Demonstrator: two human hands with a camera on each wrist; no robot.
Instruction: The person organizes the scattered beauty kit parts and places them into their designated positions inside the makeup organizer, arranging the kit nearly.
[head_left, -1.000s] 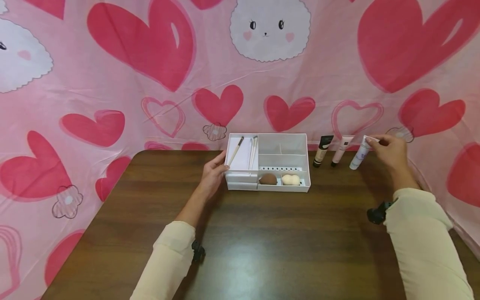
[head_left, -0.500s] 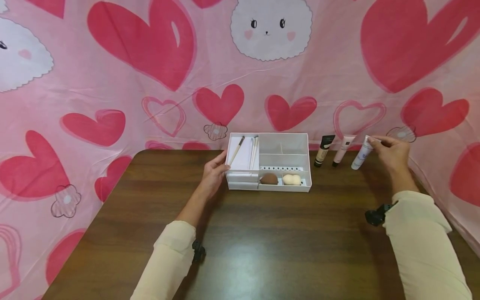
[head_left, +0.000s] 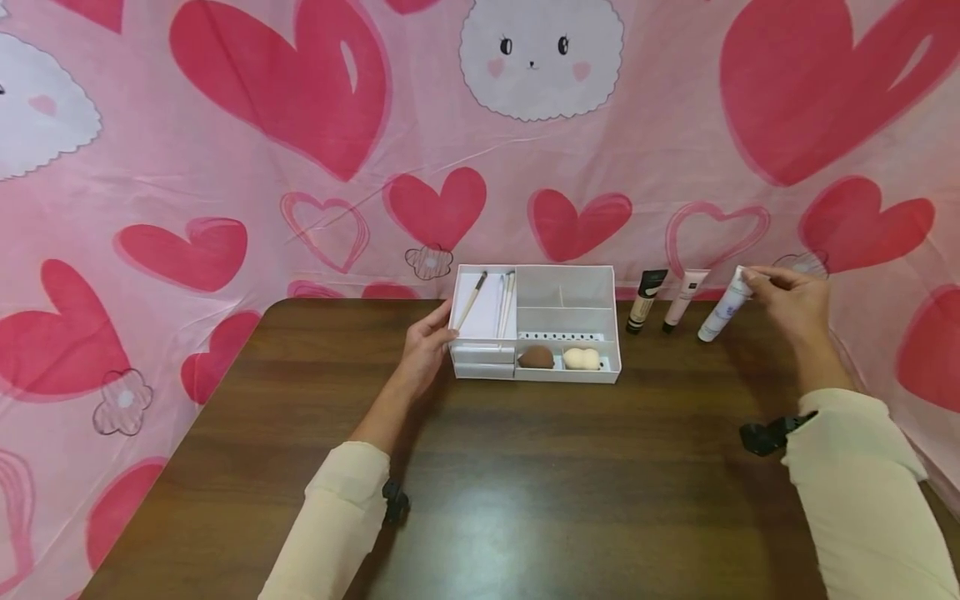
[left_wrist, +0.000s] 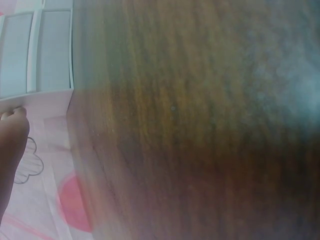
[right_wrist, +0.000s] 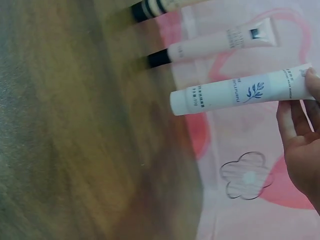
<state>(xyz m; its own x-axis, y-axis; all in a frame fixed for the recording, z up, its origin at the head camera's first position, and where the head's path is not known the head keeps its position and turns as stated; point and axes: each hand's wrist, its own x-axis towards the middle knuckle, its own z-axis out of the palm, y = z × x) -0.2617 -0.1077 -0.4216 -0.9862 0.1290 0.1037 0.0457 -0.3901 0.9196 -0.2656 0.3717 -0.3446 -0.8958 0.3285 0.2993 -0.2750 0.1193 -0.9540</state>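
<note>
At the far right of the table, my right hand [head_left: 798, 304] pinches the flat end of a white cosmetic tube [head_left: 723, 308] between thumb and fingers. The tube leans, its white cap down near the tabletop; blue leaf print shows on the tube [right_wrist: 245, 92] in the right wrist view. My left hand [head_left: 426, 346] rests against the left side of a white desk organizer [head_left: 566, 271], its thumb at the front left corner. Inside the organizer lie several makeup brushes [head_left: 471, 302], a brown makeup sponge [head_left: 537, 358] and a cream one [head_left: 582, 359].
Between organizer and right hand stand a black-and-beige tube [head_left: 646, 302] and a pink tube with a black cap [head_left: 685, 302]. Small drawers [left_wrist: 54, 50] face the front of the organizer. A pink heart-patterned cloth [head_left: 420, 100] hangs right behind the wooden table [head_left: 525, 467].
My right hand has shifted slightly right, tipping the white tube's upper end further that way. The left hand and organizer keep their places.
</note>
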